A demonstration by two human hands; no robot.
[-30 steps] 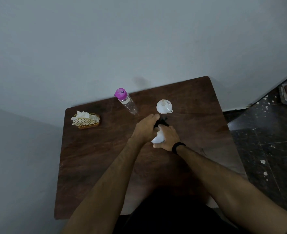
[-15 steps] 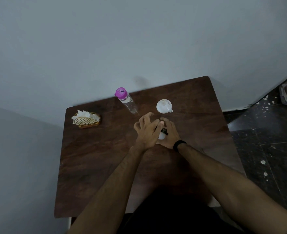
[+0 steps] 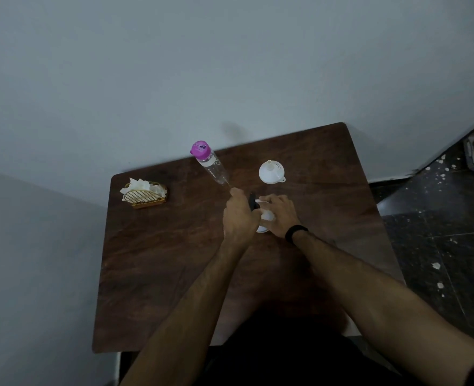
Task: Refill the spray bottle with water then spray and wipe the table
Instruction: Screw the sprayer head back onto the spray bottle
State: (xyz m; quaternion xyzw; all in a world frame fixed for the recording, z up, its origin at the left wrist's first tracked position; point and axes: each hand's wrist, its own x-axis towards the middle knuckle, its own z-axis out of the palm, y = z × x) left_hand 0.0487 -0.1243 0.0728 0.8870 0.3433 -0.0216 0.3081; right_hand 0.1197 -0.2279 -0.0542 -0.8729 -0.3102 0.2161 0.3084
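The spray bottle [image 3: 266, 218] stands upright on the tabletop [image 3: 157, 257] directly between the two hands, its long axis vertical. The right hand [image 3: 281, 215] wraps its body while the left hand [image 3: 240, 215] curls round the black spray head [image 3: 253, 201] at the top. Both grips are closed on the bottle (likely unscrewing the head for refilling). The water bottle [image 3: 209, 162] with a pink cap and the white funnel [image 3: 271, 171] wait just beyond, the funnel nearer the right hand.
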